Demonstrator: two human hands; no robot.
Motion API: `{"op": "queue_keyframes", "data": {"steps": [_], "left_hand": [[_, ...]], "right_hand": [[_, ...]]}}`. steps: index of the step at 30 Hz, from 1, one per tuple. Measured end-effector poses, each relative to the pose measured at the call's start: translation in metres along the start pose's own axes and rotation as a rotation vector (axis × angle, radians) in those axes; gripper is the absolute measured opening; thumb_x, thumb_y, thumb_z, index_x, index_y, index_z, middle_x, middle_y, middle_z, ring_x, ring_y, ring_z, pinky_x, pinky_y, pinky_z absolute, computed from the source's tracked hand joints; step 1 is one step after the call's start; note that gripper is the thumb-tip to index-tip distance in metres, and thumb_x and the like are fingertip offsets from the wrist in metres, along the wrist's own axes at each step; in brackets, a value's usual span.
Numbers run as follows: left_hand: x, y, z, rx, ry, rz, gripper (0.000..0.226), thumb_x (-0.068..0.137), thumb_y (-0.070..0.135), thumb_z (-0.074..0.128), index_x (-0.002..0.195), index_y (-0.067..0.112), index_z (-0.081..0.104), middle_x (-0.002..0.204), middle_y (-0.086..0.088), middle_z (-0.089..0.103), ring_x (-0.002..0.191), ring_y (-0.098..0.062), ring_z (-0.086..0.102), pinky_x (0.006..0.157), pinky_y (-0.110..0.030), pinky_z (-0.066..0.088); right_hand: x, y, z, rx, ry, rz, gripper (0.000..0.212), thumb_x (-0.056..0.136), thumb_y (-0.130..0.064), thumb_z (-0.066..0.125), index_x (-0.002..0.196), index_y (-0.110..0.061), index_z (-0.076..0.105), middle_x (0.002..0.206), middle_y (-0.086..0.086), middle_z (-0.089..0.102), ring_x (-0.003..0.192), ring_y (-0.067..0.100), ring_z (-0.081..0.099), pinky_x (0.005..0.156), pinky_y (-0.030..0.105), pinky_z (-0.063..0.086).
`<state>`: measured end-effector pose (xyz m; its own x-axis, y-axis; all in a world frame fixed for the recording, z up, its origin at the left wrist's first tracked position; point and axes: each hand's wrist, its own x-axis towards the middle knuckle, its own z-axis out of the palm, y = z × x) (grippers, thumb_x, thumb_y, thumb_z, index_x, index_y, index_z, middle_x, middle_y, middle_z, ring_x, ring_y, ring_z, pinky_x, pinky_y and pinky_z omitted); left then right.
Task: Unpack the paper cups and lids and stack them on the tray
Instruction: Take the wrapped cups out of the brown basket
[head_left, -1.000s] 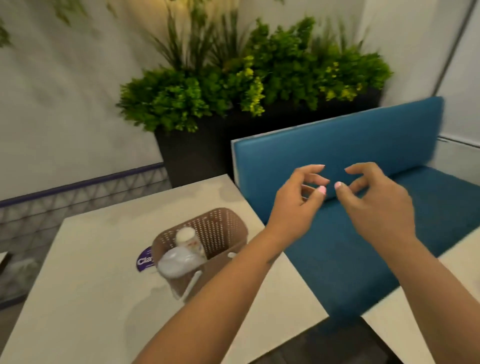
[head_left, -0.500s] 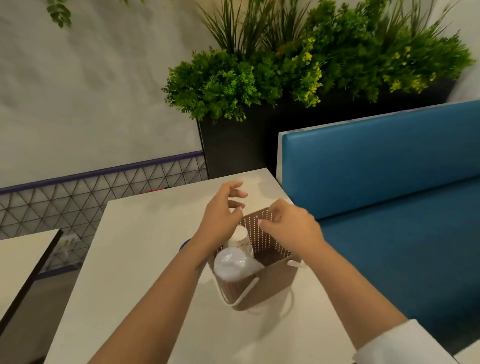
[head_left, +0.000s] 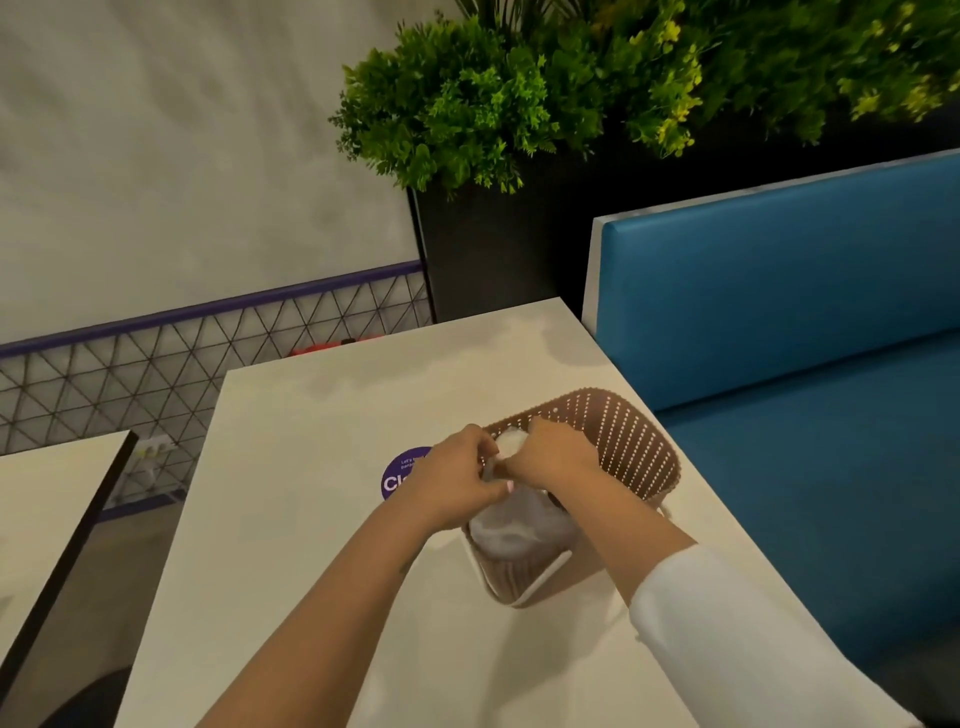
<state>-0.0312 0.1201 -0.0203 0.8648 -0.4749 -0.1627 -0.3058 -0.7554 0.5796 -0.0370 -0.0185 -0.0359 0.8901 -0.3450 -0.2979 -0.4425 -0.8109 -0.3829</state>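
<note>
A brown perforated basket (head_left: 631, 441) is seen standing on a pale bench (head_left: 311, 519), near its right edge. Inside the basket, a white bundle in clear plastic wrap (head_left: 519, 519) is lodged at the near end, and a second white item (head_left: 511, 441) is glimpsed behind it between the two hands; whether these are the cups or the lids cannot be told. The left hand (head_left: 457, 486) is held over the basket's left rim with its fingers curled inward, and the wrap appears to be pinched at its top, though the contact itself is hidden by the knuckles. The right hand (head_left: 556, 460) is set close against the left, over the basket, with its fingers bent down onto the same spot, and the wrap seems to be gripped there too; the fingertips are concealed. A white sleeve (head_left: 727, 623) is worn on the right arm, while the left forearm is bare. A white handle (head_left: 540, 577) is seen hanging on the basket's near side. A round purple sticker (head_left: 397, 475) lies flat on the bench, just left of the basket and partly covered by the left hand. A blue seat (head_left: 805, 415) is placed right of the bench, and a dark planter (head_left: 493, 249) with green foliage stands beyond it.
</note>
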Motion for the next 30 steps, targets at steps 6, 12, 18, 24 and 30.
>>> {"op": "queue_keyframes", "data": {"steps": [6, 12, 18, 24, 30], "left_hand": [[0.011, 0.0, -0.002, 0.133, -0.04, -0.014, 0.042, 0.075, 0.039, 0.075, 0.105, 0.026, 0.049, 0.106, 0.009, 0.062, 0.1, -0.013, 0.059, 0.09, -0.036, 0.042], [0.019, -0.001, 0.0, 0.166, -0.09, -0.024, 0.044, 0.079, 0.041, 0.072, 0.114, 0.025, 0.049, 0.117, 0.012, 0.058, 0.107, -0.012, 0.057, 0.095, -0.038, 0.041], [0.027, -0.002, 0.002, 0.132, -0.159, -0.069, 0.045, 0.085, 0.038, 0.068, 0.121, 0.019, 0.05, 0.124, 0.004, 0.058, 0.11, -0.016, 0.057, 0.096, -0.037, 0.045], [0.032, 0.011, 0.009, -0.041, -0.055, -0.154, 0.038, 0.093, 0.018, 0.052, 0.13, 0.007, 0.048, 0.126, -0.01, 0.059, 0.115, -0.024, 0.055, 0.087, -0.028, 0.042], [0.041, 0.028, 0.016, -0.636, -0.106, -0.42, 0.026, 0.1, 0.032, 0.045, 0.083, 0.015, 0.052, 0.083, -0.001, 0.049, 0.073, -0.014, 0.051, 0.048, -0.02, 0.046]], "right_hand": [[0.007, 0.006, 0.0, 0.016, 0.061, 0.012, 0.048, 0.071, -0.049, 0.072, 0.096, -0.01, 0.058, 0.094, 0.004, 0.063, 0.08, 0.021, 0.058, 0.063, 0.027, 0.044], [0.01, 0.027, -0.014, 0.114, 0.191, 0.027, 0.055, 0.065, -0.056, 0.069, 0.094, -0.011, 0.055, 0.088, 0.004, 0.06, 0.082, 0.023, 0.059, 0.063, 0.027, 0.044], [0.009, 0.04, -0.036, 0.138, 0.257, 0.021, 0.055, 0.065, -0.051, 0.069, 0.102, -0.012, 0.057, 0.095, 0.006, 0.063, 0.089, 0.024, 0.06, 0.065, 0.027, 0.043], [-0.001, 0.043, -0.055, 0.179, 0.3, 0.045, 0.044, 0.065, -0.047, 0.069, 0.087, -0.014, 0.049, 0.084, 0.003, 0.056, 0.079, 0.022, 0.054, 0.057, 0.024, 0.037], [-0.015, 0.044, -0.094, 0.272, 0.371, 0.025, 0.04, 0.062, -0.046, 0.069, 0.077, -0.015, 0.05, 0.076, 0.001, 0.056, 0.074, 0.02, 0.057, 0.051, 0.024, 0.037]]}}
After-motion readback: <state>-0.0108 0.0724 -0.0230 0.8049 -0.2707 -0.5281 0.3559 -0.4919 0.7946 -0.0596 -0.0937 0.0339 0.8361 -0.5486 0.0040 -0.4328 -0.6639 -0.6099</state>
